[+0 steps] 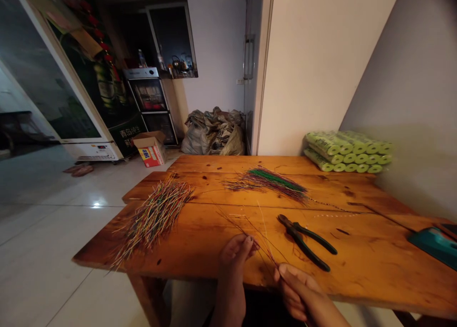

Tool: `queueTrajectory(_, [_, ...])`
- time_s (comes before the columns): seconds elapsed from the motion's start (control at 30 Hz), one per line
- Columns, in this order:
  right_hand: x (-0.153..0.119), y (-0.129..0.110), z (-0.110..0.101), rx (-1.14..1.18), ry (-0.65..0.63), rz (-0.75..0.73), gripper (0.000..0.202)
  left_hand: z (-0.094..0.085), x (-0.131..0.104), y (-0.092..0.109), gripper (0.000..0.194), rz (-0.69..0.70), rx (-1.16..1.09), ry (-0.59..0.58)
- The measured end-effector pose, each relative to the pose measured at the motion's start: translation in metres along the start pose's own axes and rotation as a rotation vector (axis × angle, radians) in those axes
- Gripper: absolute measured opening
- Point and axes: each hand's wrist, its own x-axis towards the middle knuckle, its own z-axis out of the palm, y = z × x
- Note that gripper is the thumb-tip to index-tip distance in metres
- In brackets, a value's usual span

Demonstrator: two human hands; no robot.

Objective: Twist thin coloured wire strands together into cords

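Pinching a few thin wire strands [259, 236] at the near table edge, both hands are seen from above. The left hand [235, 255] is closed on the strands, fingertips pressed together; the right hand [298, 289] grips their lower ends. The strands' long axis is run from the right hand toward 11 o'clock. Pliers [307, 241] are lain just beyond the right hand, at 1 o'clock, nearer it than the left, on the wooden table [374, 265].
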Motion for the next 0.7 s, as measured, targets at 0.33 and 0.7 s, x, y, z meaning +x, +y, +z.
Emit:
queueTrajectory(0.33, [-0.027,0.000,-0.020,-0.170,0.235,-0.027,0.045,-0.022,0.014,0.021,0.023,0.084,-0.129,0.147])
queueTrajectory(0.7, [-0.029,-0.015,-0.002,-0.957,0.493,-0.603,0.021,0.009,-0.021,-0.007,0.019,-0.022,0.100,-0.166])
